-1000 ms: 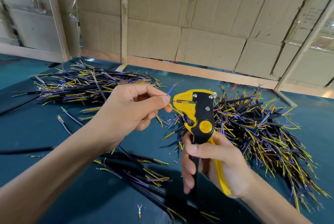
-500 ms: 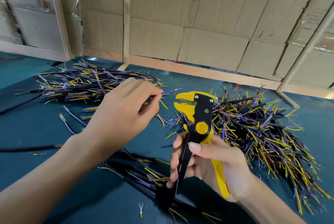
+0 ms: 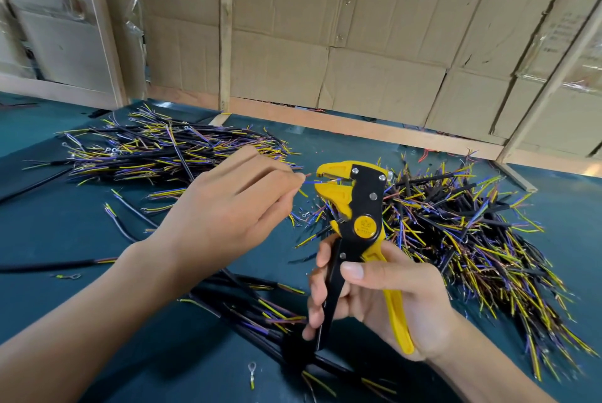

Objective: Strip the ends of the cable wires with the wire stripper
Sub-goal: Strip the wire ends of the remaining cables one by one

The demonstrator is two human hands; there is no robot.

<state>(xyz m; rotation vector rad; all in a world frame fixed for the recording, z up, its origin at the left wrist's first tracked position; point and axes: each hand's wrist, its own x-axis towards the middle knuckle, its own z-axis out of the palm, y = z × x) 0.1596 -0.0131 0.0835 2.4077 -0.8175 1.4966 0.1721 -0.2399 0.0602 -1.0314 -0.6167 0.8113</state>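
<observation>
Pinching a blue wire (image 3: pixel 313 180) w/ fingertips, left hand (image 3: pixel 228 207) feeds its end into wire stripper (image 3: pixel 353 207) jaws; right hand (image 3: pixel 378 295) grips stripper handles above tabletop (image 3: pixel 65 239).

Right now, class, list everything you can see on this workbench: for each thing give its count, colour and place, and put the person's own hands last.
Yellow and black wire stripper: one, centre, upright, jaws at the top.
Thin blue wire: one, its end reaching into the stripper's jaws.
Far-left pile of black cables with yellow and purple wires: one heap.
Right pile of similar cables: one heap, behind the stripper.
Black cables under the hands: several, near edge.
Small metal ring terminals: a few, loose.
Teal table mat: one, under everything.
Brown cardboard wall: behind.
Left hand: pinches the blue wire.
Right hand: grips the stripper's handles.
</observation>
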